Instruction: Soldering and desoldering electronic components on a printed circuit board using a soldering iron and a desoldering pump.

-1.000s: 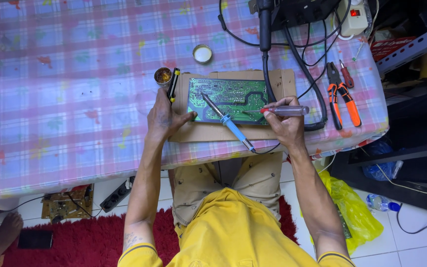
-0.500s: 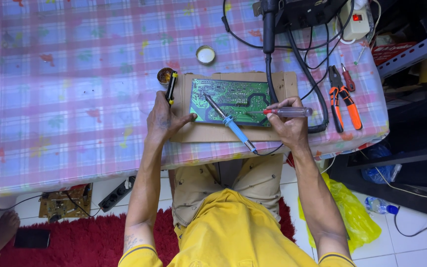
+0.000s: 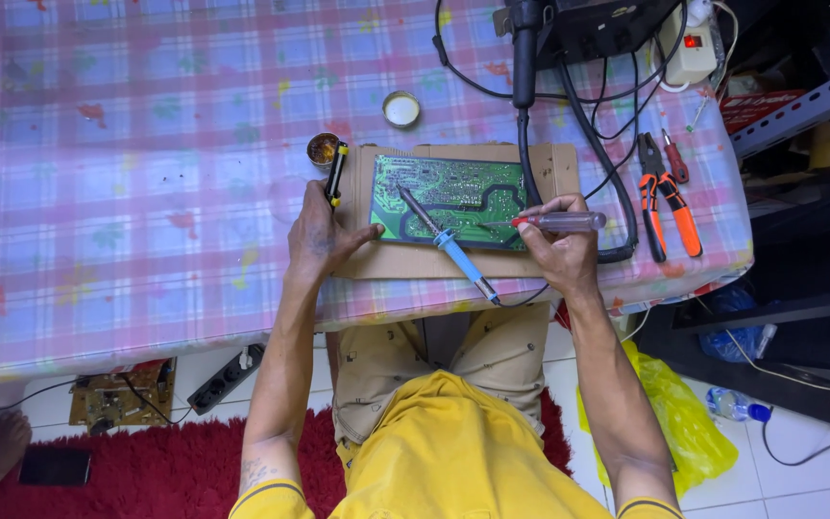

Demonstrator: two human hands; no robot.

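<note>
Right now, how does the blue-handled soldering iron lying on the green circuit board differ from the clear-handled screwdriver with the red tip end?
The blue-handled soldering iron lies unheld, slanting across the green circuit board; the clear-handled screwdriver is gripped in the right hand and lies almost level. The iron's handle is opaque blue and trails a cord; the screwdriver's is see-through with no cord. Both point their metal tips onto the board.

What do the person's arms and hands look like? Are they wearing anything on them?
Both arms are bare from the short sleeves down. The sleeves belong to a yellow shirt and end in a dark band with a thin pale stripe. The left hand and right hand wear no gloves, and no watch or ring shows. A small dark mark, maybe a tattoo, sits on the left forearm.
</note>
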